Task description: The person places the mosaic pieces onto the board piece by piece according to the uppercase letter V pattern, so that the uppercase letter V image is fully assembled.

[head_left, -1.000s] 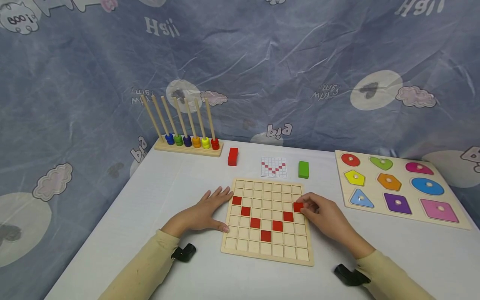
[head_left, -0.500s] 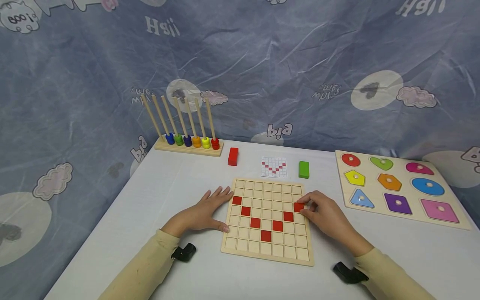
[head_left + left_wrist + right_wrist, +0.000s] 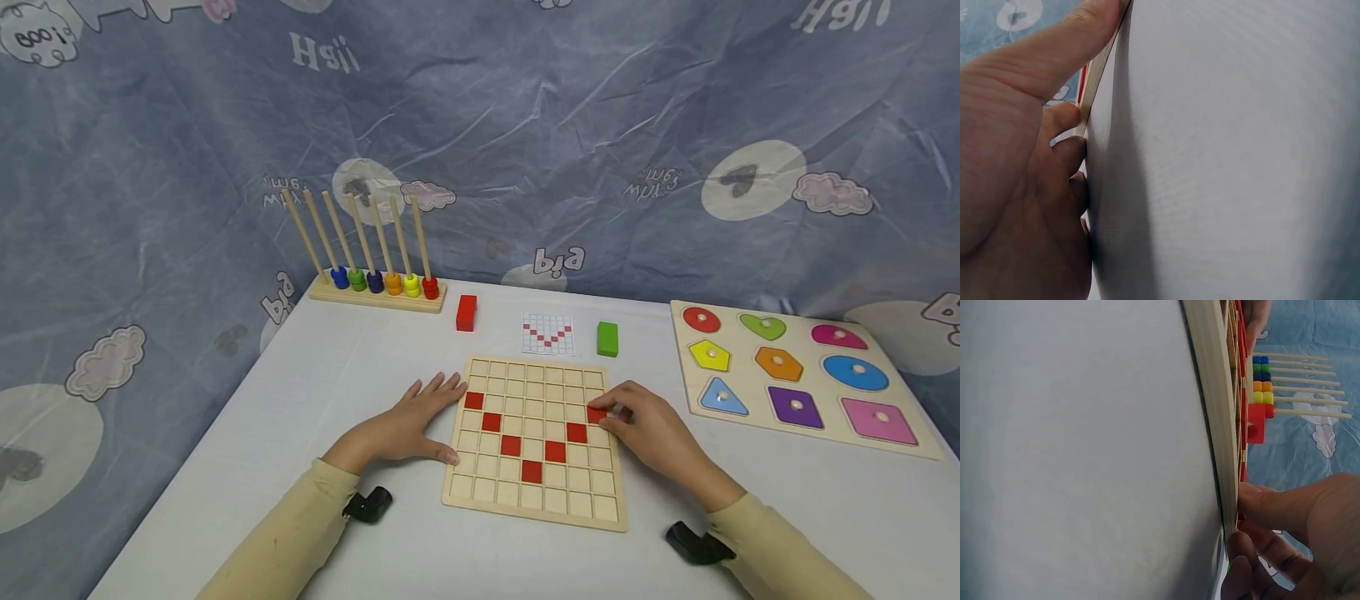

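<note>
A wooden grid board (image 3: 532, 498) lies flat on the white table, with several red square tiles (image 3: 532, 472) in its cells forming a V. My right hand (image 3: 651, 433) pinches the red tile (image 3: 596, 415) at the V's upper right end, index finger along its far side and thumb at its near corner. This tile lies in a cell of the rightmost column. Against the board's left edge rests my left hand (image 3: 408, 425), fingers spread and thumb at the lower side. The left wrist view shows its thumb (image 3: 1085, 31) touching the board's edge.
Behind the board lie a paper card (image 3: 547, 334) printed with a red V, a red block (image 3: 466, 315) and a green block (image 3: 607, 340). A peg rack with beads (image 3: 375, 302) stands back left. The knobbed shape puzzle (image 3: 738, 371) lies at right.
My right index finger has moved slightly over the far edge of the red tile, covering more of it. The left hand and the board have stayed in place.
</note>
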The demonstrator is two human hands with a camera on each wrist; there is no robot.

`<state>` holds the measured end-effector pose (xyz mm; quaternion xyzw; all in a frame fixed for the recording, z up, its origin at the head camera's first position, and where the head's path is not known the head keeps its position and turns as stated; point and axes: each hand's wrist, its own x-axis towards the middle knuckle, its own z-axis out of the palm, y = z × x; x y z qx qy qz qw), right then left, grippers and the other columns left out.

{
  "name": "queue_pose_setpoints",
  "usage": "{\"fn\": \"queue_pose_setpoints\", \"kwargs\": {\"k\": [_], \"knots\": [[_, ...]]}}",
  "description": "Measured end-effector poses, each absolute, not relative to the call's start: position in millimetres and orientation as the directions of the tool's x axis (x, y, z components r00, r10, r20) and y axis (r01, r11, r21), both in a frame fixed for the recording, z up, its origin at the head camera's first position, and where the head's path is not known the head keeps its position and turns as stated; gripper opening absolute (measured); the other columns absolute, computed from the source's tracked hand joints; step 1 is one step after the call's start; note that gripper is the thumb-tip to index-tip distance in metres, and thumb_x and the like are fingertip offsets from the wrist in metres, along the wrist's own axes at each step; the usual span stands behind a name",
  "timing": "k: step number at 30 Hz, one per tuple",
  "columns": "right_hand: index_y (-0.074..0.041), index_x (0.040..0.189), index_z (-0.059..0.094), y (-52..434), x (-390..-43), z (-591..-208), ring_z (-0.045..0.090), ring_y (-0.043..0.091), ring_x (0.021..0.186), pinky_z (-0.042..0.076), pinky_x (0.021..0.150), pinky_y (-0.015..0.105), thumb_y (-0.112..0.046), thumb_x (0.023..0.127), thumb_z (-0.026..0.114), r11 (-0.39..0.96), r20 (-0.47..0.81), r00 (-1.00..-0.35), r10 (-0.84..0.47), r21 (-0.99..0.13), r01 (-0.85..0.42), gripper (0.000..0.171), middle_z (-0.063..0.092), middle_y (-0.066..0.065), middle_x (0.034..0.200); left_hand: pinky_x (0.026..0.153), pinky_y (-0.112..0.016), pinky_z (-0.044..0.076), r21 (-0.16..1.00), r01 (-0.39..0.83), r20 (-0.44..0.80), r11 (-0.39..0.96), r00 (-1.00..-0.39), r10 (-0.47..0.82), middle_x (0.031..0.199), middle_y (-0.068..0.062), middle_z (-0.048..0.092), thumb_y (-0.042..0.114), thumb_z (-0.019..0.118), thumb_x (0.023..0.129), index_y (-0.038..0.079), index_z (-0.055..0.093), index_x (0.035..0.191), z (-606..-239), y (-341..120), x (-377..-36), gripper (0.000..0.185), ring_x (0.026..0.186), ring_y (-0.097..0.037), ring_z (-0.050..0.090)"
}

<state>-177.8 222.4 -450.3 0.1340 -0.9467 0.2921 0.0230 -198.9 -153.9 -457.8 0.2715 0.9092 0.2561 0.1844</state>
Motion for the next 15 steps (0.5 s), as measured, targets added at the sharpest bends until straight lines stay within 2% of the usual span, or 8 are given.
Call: {"fn": "queue_pose_setpoints", "kwargs": {"k": [15], "knots": [[-0.011, 0.109, 0.079, 223.8, -177.5, -449.6, 0.055, 0.017, 0.086, 0.051, 0.07, 0.028, -0.006, 0.088, 0.079, 0.796, 0.089, -0.966, -0.244, -0.55, -0.252, 0.022, 0.064, 0.001, 0.106, 0.125, -0.051, -0.004, 0.565, 0.402, -0.195, 0.721, -0.783, 0.59, 0.17, -0.006, 0.012, 0.049, 0.085, 0.078, 0.015, 0.024, 0.163, -459.5, -154.0, -199.8, 0.11, 0.157, -0.028, -0.001]]}}
